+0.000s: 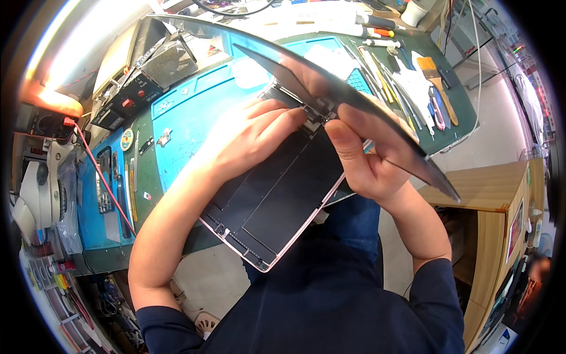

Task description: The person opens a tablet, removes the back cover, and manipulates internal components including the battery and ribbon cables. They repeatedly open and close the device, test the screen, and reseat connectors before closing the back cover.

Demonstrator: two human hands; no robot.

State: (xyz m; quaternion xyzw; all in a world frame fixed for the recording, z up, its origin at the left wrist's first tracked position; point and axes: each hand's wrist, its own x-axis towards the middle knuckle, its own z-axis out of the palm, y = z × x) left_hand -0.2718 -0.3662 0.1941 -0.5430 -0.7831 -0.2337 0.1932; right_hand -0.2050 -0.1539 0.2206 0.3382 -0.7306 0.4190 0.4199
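A tablet lies opened (273,207), its pink-edged housing showing black battery packs and hanging over the bench's front edge. The detached glossy screen (365,118) is tilted up above it, joined near the exposed connector area at the top. My left hand (247,135) reaches over the housing, fingers curled at that connector area; whatever is between the fingertips is hidden. My right hand (371,159) grips the screen on the right, its thumb raised beside the connectors.
A blue repair mat (183,112) lies under the tablet. At the left stand a black bench device (127,100), a microscope (32,200) and a tool-laden tray (94,230). Brushes and tweezers (436,82) lie at the back right. A wooden cabinet (489,183) stands right.
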